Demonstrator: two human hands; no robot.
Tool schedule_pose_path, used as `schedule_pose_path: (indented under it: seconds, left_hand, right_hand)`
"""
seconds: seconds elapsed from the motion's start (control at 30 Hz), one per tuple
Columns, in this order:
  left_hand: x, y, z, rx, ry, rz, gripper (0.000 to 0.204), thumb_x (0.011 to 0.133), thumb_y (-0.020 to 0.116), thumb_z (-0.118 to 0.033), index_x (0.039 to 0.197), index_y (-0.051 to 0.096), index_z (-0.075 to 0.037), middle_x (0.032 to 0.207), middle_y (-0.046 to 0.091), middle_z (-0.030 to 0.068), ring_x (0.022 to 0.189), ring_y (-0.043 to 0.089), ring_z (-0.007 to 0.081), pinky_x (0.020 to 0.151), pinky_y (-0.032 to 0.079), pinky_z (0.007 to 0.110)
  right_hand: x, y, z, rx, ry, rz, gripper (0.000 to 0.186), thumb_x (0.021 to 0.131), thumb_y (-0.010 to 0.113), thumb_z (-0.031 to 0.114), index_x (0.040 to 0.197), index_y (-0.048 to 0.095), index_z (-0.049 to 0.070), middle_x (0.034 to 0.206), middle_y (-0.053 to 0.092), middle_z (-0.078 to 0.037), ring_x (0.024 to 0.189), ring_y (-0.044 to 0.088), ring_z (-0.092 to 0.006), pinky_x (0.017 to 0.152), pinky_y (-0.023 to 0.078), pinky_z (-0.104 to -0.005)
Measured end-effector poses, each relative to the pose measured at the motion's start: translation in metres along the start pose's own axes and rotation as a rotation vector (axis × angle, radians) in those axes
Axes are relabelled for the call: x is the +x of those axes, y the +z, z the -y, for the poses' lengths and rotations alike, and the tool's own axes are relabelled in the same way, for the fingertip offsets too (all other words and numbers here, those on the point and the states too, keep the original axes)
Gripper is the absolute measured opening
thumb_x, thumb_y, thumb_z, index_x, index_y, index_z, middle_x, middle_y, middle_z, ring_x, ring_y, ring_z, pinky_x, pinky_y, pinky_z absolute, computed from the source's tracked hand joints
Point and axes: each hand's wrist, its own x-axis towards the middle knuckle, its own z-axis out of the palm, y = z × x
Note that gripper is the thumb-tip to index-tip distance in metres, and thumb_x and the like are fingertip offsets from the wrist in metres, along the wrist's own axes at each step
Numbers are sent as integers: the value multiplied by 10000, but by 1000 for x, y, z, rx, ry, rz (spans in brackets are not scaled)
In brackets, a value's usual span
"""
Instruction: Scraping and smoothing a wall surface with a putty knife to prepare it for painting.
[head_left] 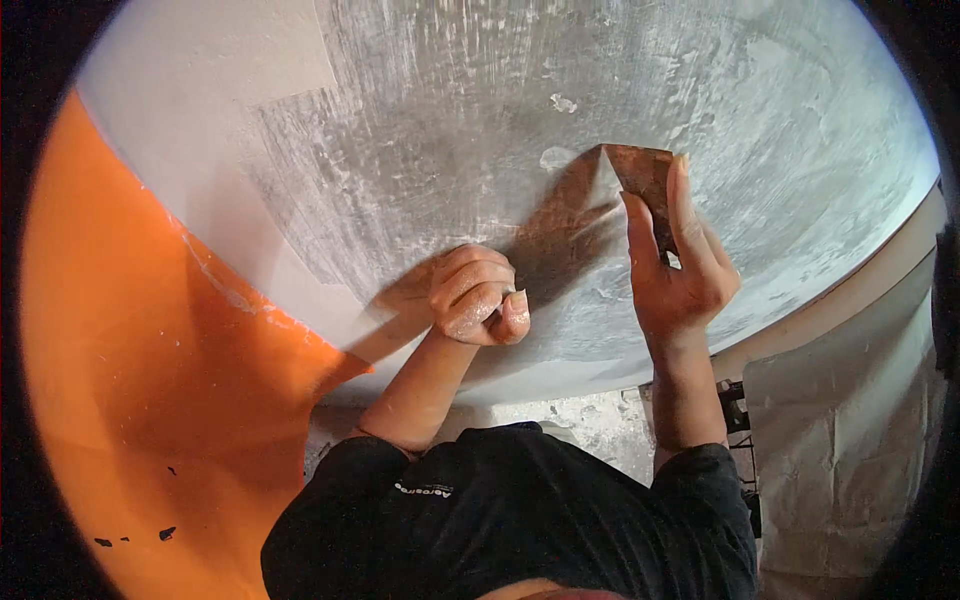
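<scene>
My right hand [695,265] grips a putty knife [645,172] between thumb and fingers. Its wide, brownish blade is at the grey, patchy plastered wall [450,120], its broad edge facing up and away from me. To the left, my left hand [472,297] is closed in a fist close to the same wall, with whitish dust on the fingers and the thumb bent over. Whatever that fist may hold is hidden. Streaks and pale flakes mark the grey coat, and a smoother, lighter strip borders it on the left.
An orange painted surface [150,360] with dark chips meets the pale wall along a curved edge on the left. Below right hangs a greyish sheet [850,430], beside dark metal parts [738,420]. A white-spattered surface [600,430] lies beneath the wall's lower edge.
</scene>
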Motion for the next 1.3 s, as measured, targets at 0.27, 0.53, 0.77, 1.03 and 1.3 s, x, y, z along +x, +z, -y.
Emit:
schedule_pose_path:
  seconds: [0.27,0.53,0.77,1.03,1.3]
  left_hand:
    - [-1,2,0,-14,1,7,139,696,585,-81,590,520,-19,597,539,79,528,561,230,514,480,321]
    - [4,1,-2,-6,19,-9,142,700,589,-79,590,521,-20,592,536,77,521,553,228,522,485,318]
    - [4,0,-3,19,16,10,138,703,589,-80,594,529,-19,593,535,80,522,554,233,523,488,323]
    - [6,-1,-5,12,-9,15,146,704,593,-93,593,527,-24,602,538,81,523,552,238,516,483,332]
    - [1,-2,0,-35,1,-29,132,694,588,-86,595,526,-23,601,544,84,523,554,237,518,486,329]
  right_hand:
    - [-4,-1,5,4,-2,18,449,778,724,-35,1214,646,42,661,590,-103,483,501,-148,481,439,-263]
    - [-12,3,12,76,-149,156,454,771,713,-65,1210,643,25,638,554,-85,468,475,-137,451,431,-275]
    - [-8,-2,8,67,-145,209,451,788,691,-71,1225,633,23,640,589,-91,467,498,-136,458,442,-280]
    - [-10,-1,11,26,-185,273,474,773,714,-52,1229,641,57,610,520,-55,462,479,-138,453,433,-282]
    - [1,5,10,2,-144,114,457,766,731,-38,1209,648,39,602,501,-61,444,457,-144,438,418,-279]
